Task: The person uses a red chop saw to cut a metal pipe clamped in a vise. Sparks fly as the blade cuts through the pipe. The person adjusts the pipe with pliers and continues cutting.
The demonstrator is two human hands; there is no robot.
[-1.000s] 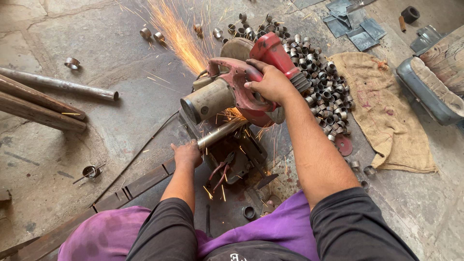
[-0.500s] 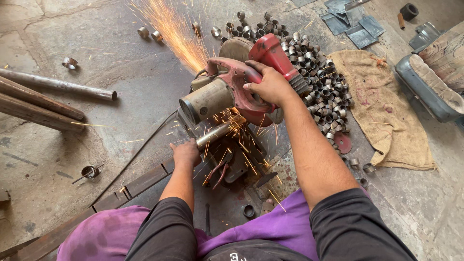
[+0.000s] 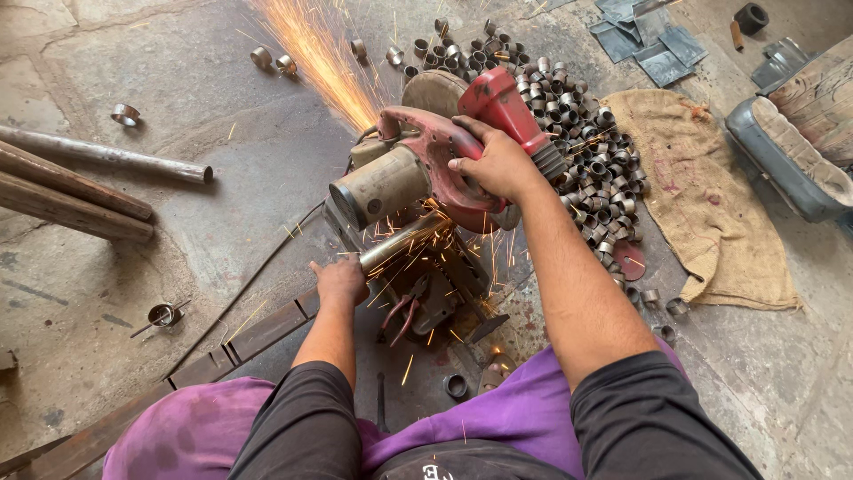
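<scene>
- The right hand (image 3: pixel 499 164) is wrapped tight around the handle of a red chop saw (image 3: pixel 444 169), pressing it down; its grey motor housing points toward the left of the view.
- The left hand (image 3: pixel 339 280) is closed around the near end of a metal pipe (image 3: pixel 404 242), which runs under the saw head into the clamp on the saw's base.
- A thick spark stream (image 3: pixel 324 62) shoots away across the concrete floor (image 3: pixel 178 204), and smaller sparks scatter toward the person's purple trousers (image 3: pixel 498 427).
- A pile of cut rings (image 3: pixel 577 142) lies just beyond the saw, spilling toward a burlap sack (image 3: pixel 702 196). A few loose rings sit apart on the floor, and long pipes (image 3: pixel 98 173) lie well to the left.
- Risks, as I judge them: the left hand is bare and near the cut, so a pipe that rolls or grabs could pull the fingers in.
- Sparks falling on the trousers or reaching the sack could scorch or smoulder.
- Pressing the saw down too hard could bind the disc and kick the pipe loose.
- I cannot tell how firmly the clamp holds the pipe; it is hidden behind sparks.
</scene>
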